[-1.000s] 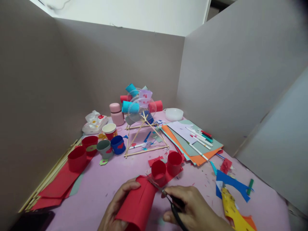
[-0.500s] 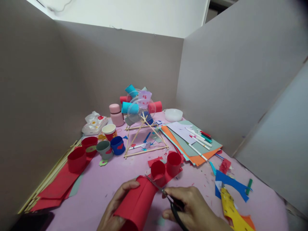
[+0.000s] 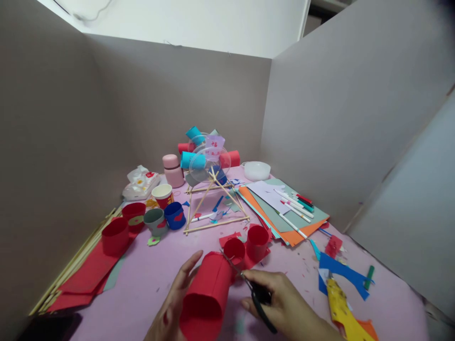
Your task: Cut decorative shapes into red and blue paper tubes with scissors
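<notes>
My left hand point(image 3: 173, 303) holds a rolled red paper tube point(image 3: 208, 293) low in the middle of the view, fingers wrapped round its left side, its open end facing me. My right hand point(image 3: 284, 303) grips black-handled scissors point(image 3: 250, 289), whose blades point up-left and touch the far rim of the tube. Just beyond the blades stand two small red paper cylinders point(image 3: 247, 244) on a red scrap.
A stick frame with a wheel of paper cups point(image 3: 209, 161) stands behind on the pink table point(image 3: 142, 279). Paper cups point(image 3: 156, 220) and red sheets point(image 3: 85, 277) lie left. Coloured sheets with markers point(image 3: 295, 208) and a yellow glue gun point(image 3: 341, 308) lie right. Grey partitions close three sides.
The red tube has turned, so its open end now faces me and its far end is raised. My left fingers have shifted along its side. The scissors stay at the far rim.
</notes>
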Demonstrator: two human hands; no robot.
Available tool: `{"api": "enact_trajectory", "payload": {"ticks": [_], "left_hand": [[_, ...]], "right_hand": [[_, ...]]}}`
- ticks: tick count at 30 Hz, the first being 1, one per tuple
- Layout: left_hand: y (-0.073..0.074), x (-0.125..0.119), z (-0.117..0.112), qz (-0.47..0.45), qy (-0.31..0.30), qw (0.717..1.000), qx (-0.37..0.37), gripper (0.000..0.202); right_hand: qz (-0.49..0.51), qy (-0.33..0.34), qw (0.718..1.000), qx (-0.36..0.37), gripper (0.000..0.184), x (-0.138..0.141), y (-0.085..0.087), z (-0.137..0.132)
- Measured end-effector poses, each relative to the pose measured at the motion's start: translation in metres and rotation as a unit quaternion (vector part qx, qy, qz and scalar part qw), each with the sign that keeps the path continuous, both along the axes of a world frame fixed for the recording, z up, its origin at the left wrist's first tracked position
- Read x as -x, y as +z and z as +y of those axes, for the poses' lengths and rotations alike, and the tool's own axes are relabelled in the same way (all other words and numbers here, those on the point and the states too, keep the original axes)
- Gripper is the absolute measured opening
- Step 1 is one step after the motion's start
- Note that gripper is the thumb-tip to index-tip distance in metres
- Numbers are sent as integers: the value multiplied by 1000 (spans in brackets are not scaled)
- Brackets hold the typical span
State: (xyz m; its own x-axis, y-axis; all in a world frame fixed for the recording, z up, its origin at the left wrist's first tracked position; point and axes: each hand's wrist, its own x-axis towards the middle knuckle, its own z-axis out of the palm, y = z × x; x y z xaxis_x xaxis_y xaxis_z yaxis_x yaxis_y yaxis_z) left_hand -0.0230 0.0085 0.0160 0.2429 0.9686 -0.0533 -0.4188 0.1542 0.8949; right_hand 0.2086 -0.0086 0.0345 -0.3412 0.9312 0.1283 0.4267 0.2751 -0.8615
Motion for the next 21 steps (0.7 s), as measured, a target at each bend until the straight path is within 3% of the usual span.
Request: {"api": "enact_trajectory", "payload": {"ticks": [2, 4, 6, 8, 11, 14, 16, 19, 21], "left_hand": [[12, -5, -8, -41, -17, 999, 30, 75], [26, -9, -18, -140, -30, 980, 135, 75], [39, -12, -25, -167, -42, 967, 186, 76], [45, -14, -27, -150, -52, 966, 203, 73], [44, -16, -25, -90, -51, 974, 201, 45], [35, -17, -19, -45, -72, 980, 178, 22], [30, -16, -15, -38, -95, 983, 155, 17], [28, -15, -13, -38, -95, 985, 142, 15], [31, -15, -16, -39, -81, 984, 151, 12]], "right_hand": [[-54, -19, 997, -41, 25, 1, -2, 0], [-122, -23, 990, -74, 37, 1, -5, -1], [-193, -16, 977, -88, 52, 2, -8, -2], [-250, -5, 964, -93, 65, 2, -9, -3], [-278, 8, 955, -106, 77, 3, -8, -3], [-254, 12, 963, -92, 83, 3, -7, -2], [-207, 23, 976, -64, 82, 3, -6, -2], [-62, 30, 998, 5, 70, 2, -2, -2], [48, 26, 994, 91, 59, -1, 3, -2]]}}
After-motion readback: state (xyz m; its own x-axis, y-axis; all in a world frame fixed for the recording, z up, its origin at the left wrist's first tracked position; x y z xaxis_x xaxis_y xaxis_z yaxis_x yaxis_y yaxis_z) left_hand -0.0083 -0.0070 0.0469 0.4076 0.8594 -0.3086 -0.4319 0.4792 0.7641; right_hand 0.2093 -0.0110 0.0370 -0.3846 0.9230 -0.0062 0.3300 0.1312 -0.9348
